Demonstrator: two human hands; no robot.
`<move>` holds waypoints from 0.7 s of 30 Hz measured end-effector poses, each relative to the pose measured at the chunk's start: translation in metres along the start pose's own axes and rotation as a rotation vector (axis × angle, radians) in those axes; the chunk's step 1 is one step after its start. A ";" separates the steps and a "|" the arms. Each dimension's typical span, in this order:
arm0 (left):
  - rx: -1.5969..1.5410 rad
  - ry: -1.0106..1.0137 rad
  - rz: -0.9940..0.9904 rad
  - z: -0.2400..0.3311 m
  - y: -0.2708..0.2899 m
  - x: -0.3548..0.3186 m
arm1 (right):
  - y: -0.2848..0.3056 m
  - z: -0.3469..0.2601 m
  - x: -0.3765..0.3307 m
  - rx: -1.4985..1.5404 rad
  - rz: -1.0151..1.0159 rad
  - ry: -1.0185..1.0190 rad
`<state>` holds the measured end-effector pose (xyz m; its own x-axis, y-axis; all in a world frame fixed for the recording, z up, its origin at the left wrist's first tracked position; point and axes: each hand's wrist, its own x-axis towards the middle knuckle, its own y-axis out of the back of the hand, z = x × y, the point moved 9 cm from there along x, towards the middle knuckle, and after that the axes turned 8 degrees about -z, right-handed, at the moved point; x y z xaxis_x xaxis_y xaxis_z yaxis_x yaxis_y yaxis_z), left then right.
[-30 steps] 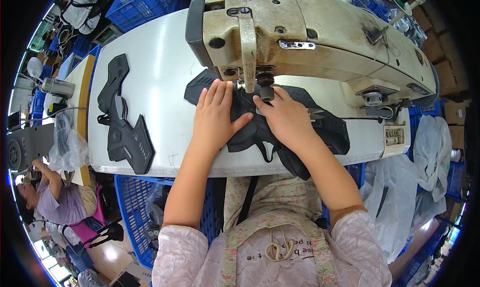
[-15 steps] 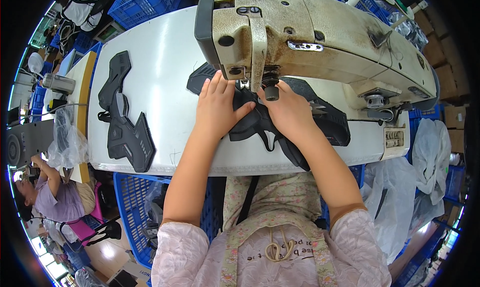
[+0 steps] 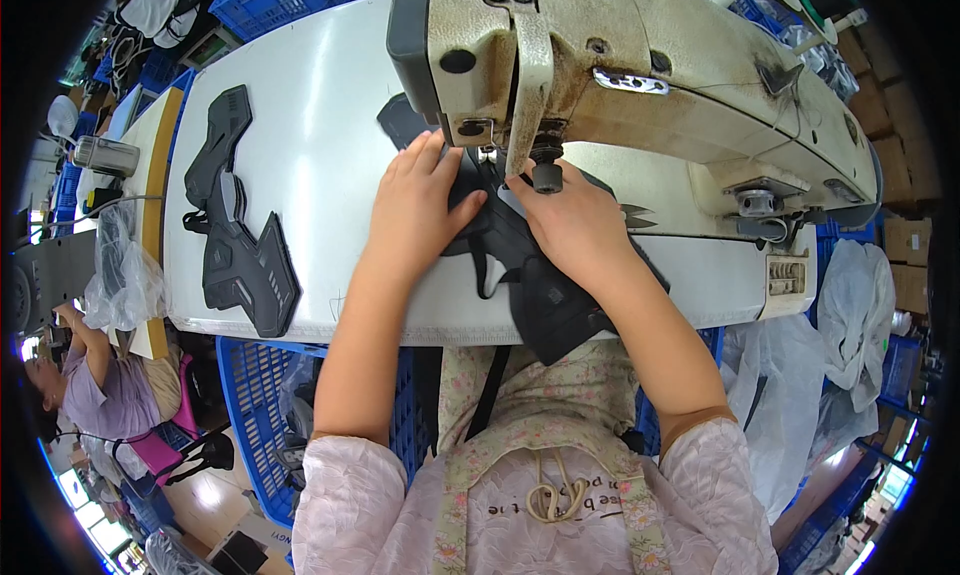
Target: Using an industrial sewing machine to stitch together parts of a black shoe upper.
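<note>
A black padded fabric piece with a strap loop (image 3: 555, 305) lies under the needle area of the sewing machine (image 3: 520, 85), its near end hanging over the table's front edge. My left hand (image 3: 415, 195) presses on its left part, fingers stretched and thumb apart. On the needle's other side, my right hand (image 3: 575, 215) rests on the piece with curled fingers, partly hidden behind the machine's dark knob. Two pointed metal blades of snips (image 3: 637, 217) jut from beneath this hand; the hand covers their handle.
More black shaped pieces (image 3: 245, 255) lie on the white table (image 3: 330, 155) to the left. Below the front edge stands a blue plastic basket (image 3: 255, 405). Clear plastic bags (image 3: 780, 395) hang at the right. Another person (image 3: 110, 380) sits at the far left.
The black fabric piece has turned under the machine; its right part has swung toward me, over the table edge. Both hands stay on it, and the snips' blades keep beside my right hand.
</note>
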<state>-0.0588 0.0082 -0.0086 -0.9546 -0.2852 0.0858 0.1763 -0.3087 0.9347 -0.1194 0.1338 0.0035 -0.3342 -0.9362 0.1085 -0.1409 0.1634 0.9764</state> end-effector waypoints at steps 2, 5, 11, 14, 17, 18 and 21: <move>-0.041 -0.065 -0.048 -0.002 0.002 0.003 | 0.001 -0.004 0.000 0.005 -0.001 -0.001; -0.039 -0.091 -0.080 -0.007 0.003 0.004 | 0.000 -0.008 -0.002 0.001 0.015 0.006; -0.068 -0.128 -0.088 -0.006 0.002 0.005 | -0.003 -0.013 -0.006 -0.077 0.019 0.006; -0.078 -0.149 -0.078 -0.005 0.002 0.004 | -0.002 -0.014 -0.007 -0.076 0.010 0.003; -0.078 -0.165 -0.076 -0.005 0.004 0.004 | -0.001 -0.015 -0.008 -0.069 0.020 0.002; -0.079 -0.175 -0.070 -0.004 0.005 0.004 | 0.001 -0.015 -0.009 -0.063 0.037 0.009; -0.081 -0.163 -0.099 -0.005 0.003 0.005 | 0.001 -0.015 -0.010 -0.053 0.029 -0.004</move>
<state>-0.0620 0.0016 -0.0069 -0.9933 -0.1011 0.0557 0.0920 -0.4019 0.9111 -0.1024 0.1387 0.0063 -0.3410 -0.9301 0.1366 -0.0812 0.1739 0.9814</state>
